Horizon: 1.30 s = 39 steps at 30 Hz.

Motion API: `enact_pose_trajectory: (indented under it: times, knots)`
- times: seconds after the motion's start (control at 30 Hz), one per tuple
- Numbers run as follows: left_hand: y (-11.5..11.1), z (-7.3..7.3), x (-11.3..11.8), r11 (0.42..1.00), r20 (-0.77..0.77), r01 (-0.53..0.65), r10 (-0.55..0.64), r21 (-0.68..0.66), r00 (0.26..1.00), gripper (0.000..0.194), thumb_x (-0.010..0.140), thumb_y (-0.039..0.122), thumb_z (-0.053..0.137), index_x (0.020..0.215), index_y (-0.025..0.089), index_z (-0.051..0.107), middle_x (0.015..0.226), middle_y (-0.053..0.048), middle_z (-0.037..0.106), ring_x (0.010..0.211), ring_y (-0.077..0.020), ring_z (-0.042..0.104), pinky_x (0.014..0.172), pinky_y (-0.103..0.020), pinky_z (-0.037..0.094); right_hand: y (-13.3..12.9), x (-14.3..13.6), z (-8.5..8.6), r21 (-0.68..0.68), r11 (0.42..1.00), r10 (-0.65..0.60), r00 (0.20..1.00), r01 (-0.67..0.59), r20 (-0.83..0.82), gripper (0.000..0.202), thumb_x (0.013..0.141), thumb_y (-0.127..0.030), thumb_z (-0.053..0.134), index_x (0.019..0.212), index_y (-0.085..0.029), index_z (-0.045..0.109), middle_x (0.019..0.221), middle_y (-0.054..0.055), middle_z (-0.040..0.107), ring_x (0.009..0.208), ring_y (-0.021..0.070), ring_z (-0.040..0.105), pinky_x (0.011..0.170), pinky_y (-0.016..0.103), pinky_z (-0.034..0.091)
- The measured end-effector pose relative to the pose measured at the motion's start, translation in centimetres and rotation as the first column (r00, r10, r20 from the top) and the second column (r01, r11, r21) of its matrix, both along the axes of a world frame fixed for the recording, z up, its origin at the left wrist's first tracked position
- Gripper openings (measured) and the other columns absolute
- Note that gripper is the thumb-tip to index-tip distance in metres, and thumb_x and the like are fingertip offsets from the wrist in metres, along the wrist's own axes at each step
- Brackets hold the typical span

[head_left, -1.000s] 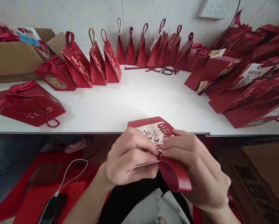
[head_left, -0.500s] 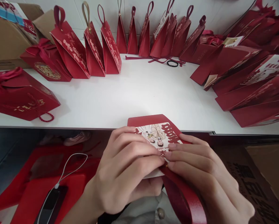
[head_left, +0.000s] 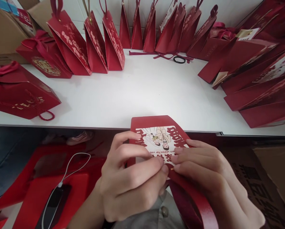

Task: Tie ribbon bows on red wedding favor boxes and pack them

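A red gift box [head_left: 150, 120] with a white printed card [head_left: 154, 135] on its face is held at the table's front edge, between both hands. The card shows a cartoon couple, upside down from here. My left hand [head_left: 133, 175] grips the box's left side and near end, thumb and forefinger pinched close to the tip. My right hand [head_left: 209, 175] is closed along the right side, fingertips pressing on the card's edge beside a small gold fastener. A red strap handle [head_left: 204, 203] loops down from the near end under my right hand.
Several red triangular gift boxes [head_left: 116, 44] stand along the back of the white table [head_left: 152, 89]. A black ring [head_left: 179, 59] and ribbon lie before them. More red boxes [head_left: 252, 73] crowd the right. A phone [head_left: 53, 203] with a white cable rests at lower left.
My left fingers have lifted and curled back toward the near end, uncovering more of the card. My right hand has stayed on the box with little movement. The view has tilted slightly downward.
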<state>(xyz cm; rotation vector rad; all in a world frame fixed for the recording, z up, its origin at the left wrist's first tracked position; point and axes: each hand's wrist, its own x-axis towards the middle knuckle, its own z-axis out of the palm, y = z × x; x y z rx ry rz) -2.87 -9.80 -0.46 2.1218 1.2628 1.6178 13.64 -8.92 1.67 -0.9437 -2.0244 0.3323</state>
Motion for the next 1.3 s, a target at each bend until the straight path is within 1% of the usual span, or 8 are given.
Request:
enact_pose_trajectory:
  times: [0.17, 0.37, 0.47, 0.7, 0.83, 0.97, 1.17, 1.3]
  knots:
    - [0.8, -0.2, -0.5, 0.986, -0.186, -0.005, 0.037, 0.169, 0.982, 0.003, 0.080, 0.024, 0.064, 0.080, 0.026, 0.065, 0.074, 0.003, 0.069, 0.071, -0.0164, 0.062, 0.086, -0.045, 0.050, 0.4, 0.0, -0.3, 0.065, 0.998, 0.018, 1.000, -0.018, -0.009, 0.021, 0.088, -0.009, 0.046, 0.097, -0.020, 0.063, 0.086, 0.006, 0.069, 0.087, 0.0230, 0.066, 0.087, 0.044, 0.053]
    - [1.2, 0.2, -1.0, 0.994, -0.165, 0.071, -0.056, 0.087, 0.985, 0.009, 0.084, 0.034, 0.060, 0.083, 0.026, 0.064, 0.076, 0.000, 0.070, 0.073, -0.0173, 0.064, 0.085, -0.042, 0.052, 0.7, 0.7, 0.0, 0.055, 0.995, 0.084, 0.995, -0.087, 0.053, 0.024, 0.091, -0.013, 0.042, 0.097, -0.020, 0.064, 0.089, 0.007, 0.070, 0.090, 0.0242, 0.066, 0.086, 0.046, 0.053]
    - [1.7, 0.3, -1.3, 0.982, -0.199, 0.145, -0.118, 0.125, 0.973, 0.005, 0.083, 0.028, 0.061, 0.080, 0.026, 0.064, 0.073, 0.002, 0.070, 0.070, -0.0156, 0.065, 0.083, -0.039, 0.054, 1.0, 0.6, -0.1, 0.093, 0.990, 0.100, 0.995, -0.102, 0.028, 0.023, 0.089, -0.011, 0.043, 0.096, -0.020, 0.063, 0.086, 0.007, 0.070, 0.086, 0.0241, 0.066, 0.082, 0.046, 0.054]
    - [3.6, 0.3, -0.9, 0.953, -0.103, 0.106, -0.080, 0.285, 0.991, 0.002, 0.082, 0.022, 0.063, 0.080, 0.023, 0.062, 0.073, 0.001, 0.069, 0.067, -0.0138, 0.063, 0.073, -0.034, 0.055, 2.9, -0.2, -0.3, 0.121, 0.986, 0.124, 0.990, -0.117, -0.059, 0.021, 0.079, -0.003, 0.054, 0.093, -0.018, 0.058, 0.080, 0.006, 0.064, 0.078, 0.0210, 0.062, 0.066, 0.037, 0.053]
    - [4.8, 1.3, -1.0, 0.973, -0.005, 0.148, -0.149, 0.178, 0.989, 0.004, 0.079, 0.016, 0.065, 0.082, 0.017, 0.063, 0.076, -0.004, 0.067, 0.073, -0.0137, 0.063, 0.065, -0.026, 0.053, 4.3, -0.3, 0.5, 0.065, 0.996, 0.064, 0.997, -0.061, -0.051, 0.012, 0.084, -0.008, 0.054, 0.092, -0.017, 0.059, 0.089, 0.008, 0.061, 0.079, 0.0165, 0.061, 0.061, 0.028, 0.051]
    - [4.9, 2.3, -1.2, 0.982, 0.129, 0.182, -0.174, -0.050, 0.976, 0.006, 0.079, 0.020, 0.067, 0.078, 0.016, 0.062, 0.075, -0.003, 0.065, 0.071, -0.0124, 0.062, 0.064, -0.023, 0.051, 5.3, -0.2, 1.4, 0.009, 0.993, 0.121, 0.990, -0.121, -0.074, 0.004, 0.088, -0.017, 0.056, 0.088, -0.017, 0.060, 0.083, 0.004, 0.060, 0.070, 0.0130, 0.058, 0.056, 0.024, 0.047]
    - [4.1, 3.4, -0.8, 0.891, 0.286, 0.361, -0.282, -0.276, 0.916, 0.024, 0.079, 0.030, 0.065, 0.099, 0.017, 0.065, 0.101, -0.008, 0.067, 0.095, -0.0198, 0.063, 0.083, -0.031, 0.052, 4.9, 0.2, 2.3, -0.083, 0.985, 0.141, 0.984, -0.150, -0.108, 0.011, 0.090, -0.022, 0.052, 0.082, -0.017, 0.060, 0.079, 0.002, 0.061, 0.070, 0.0134, 0.057, 0.062, 0.025, 0.045]
    - [4.1, 4.0, -0.2, 0.843, 0.390, 0.419, -0.281, -0.336, 0.877, 0.021, 0.083, 0.034, 0.061, 0.093, 0.017, 0.068, 0.095, -0.007, 0.068, 0.088, -0.0185, 0.065, 0.076, -0.028, 0.053, 4.4, 0.3, 2.9, -0.129, 0.977, 0.162, 0.983, -0.172, -0.086, 0.013, 0.089, -0.019, 0.051, 0.080, -0.017, 0.059, 0.076, 0.001, 0.059, 0.066, 0.0121, 0.055, 0.060, 0.024, 0.043]
